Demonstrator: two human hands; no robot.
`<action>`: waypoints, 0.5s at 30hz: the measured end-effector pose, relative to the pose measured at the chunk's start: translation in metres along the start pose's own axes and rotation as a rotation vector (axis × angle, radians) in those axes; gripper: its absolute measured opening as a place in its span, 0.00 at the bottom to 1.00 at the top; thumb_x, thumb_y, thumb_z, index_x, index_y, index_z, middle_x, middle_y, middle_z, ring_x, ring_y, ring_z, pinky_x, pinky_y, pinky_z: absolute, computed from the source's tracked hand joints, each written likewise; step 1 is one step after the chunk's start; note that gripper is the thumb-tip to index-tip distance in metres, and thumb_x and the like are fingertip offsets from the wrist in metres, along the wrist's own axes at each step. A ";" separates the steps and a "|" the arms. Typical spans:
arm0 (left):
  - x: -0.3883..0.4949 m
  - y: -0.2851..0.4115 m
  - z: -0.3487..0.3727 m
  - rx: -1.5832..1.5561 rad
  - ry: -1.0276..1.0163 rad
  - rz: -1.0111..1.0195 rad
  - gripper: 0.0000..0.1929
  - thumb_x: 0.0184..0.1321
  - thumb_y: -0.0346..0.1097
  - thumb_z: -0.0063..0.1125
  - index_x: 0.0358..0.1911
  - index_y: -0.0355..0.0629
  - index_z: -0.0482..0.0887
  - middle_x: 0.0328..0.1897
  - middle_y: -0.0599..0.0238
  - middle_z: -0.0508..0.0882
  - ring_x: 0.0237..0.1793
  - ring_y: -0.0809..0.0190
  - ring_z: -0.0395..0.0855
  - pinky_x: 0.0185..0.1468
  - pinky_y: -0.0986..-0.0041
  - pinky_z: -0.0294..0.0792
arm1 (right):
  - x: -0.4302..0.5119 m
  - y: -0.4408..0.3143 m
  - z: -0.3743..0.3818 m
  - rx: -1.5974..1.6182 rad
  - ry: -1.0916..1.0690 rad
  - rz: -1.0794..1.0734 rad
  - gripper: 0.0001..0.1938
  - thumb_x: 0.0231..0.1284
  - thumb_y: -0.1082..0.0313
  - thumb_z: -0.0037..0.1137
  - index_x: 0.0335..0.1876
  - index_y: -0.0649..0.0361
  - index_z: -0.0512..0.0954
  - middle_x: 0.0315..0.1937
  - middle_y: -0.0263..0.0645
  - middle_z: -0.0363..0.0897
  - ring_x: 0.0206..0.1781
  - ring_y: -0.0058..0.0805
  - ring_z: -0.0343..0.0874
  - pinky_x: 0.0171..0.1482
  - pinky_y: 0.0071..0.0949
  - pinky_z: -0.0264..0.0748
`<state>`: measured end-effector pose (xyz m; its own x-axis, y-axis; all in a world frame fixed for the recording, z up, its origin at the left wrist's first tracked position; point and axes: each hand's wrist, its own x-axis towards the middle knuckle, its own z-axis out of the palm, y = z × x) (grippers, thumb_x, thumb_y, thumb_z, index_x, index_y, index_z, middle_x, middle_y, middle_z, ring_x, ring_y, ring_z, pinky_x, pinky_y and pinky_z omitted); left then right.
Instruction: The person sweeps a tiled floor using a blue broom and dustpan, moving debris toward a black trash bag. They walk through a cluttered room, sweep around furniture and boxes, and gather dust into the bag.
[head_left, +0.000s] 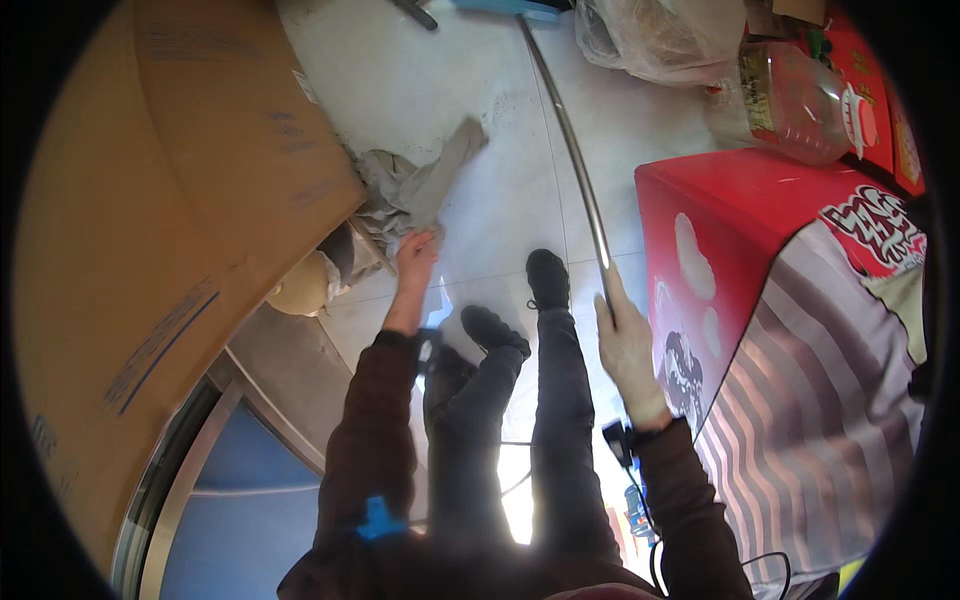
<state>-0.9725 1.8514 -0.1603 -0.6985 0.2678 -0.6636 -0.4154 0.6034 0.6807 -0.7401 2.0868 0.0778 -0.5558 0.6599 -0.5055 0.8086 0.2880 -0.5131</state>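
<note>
My right hand (626, 337) is closed around the lower end of a metal pole (574, 146). The pole runs away from me over the tiled floor to a light-blue head (506, 7), cut off by the top edge. My left hand (417, 259) hangs at the near end of a crumpled grey cloth (412, 184). Its fingers are partly curled and blurred, so whether they touch or hold the cloth is unclear. The cloth stretches across the floor beside the cardboard box, one end raised or pointing away.
A large cardboard box (187, 172) fills the left side. A red box-shaped stand (720, 202) with a striped cloth (810, 375) is at right. Behind it lie a clear plastic jar (802, 105) and a filled plastic bag (664, 37). A beige rounded object (300, 286) sits beside the cardboard.
</note>
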 end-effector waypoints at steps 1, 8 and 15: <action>-0.019 0.013 -0.032 -0.114 -0.001 -0.015 0.10 0.57 0.28 0.54 0.41 0.36 0.81 0.53 0.59 0.75 0.46 0.62 0.78 0.44 0.75 0.73 | 0.007 -0.004 0.000 -0.056 -0.022 0.023 0.24 0.64 0.65 0.45 0.66 0.53 0.60 0.30 0.50 0.77 0.32 0.48 0.76 0.36 0.40 0.72; -0.080 0.059 -0.168 -0.075 0.168 -0.121 0.12 0.57 0.27 0.52 0.45 0.36 0.78 0.47 0.64 0.78 0.29 0.66 0.79 0.33 0.76 0.74 | -0.113 0.011 -0.028 -0.334 -0.291 0.153 0.27 0.64 0.66 0.41 0.69 0.52 0.54 0.22 0.50 0.74 0.26 0.49 0.75 0.31 0.48 0.70; -0.094 -0.017 -0.149 0.048 0.149 -0.273 0.16 0.56 0.31 0.57 0.48 0.35 0.75 0.38 0.59 0.80 0.21 0.66 0.79 0.21 0.78 0.70 | -0.243 0.021 -0.103 -0.206 -0.380 0.167 0.24 0.63 0.64 0.46 0.66 0.51 0.61 0.20 0.50 0.71 0.24 0.49 0.74 0.28 0.46 0.68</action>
<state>-0.9867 1.7042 -0.0632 -0.6439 -0.0198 -0.7649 -0.5738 0.6737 0.4656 -0.5681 2.0045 0.2611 -0.4150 0.4185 -0.8078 0.8930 0.3570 -0.2739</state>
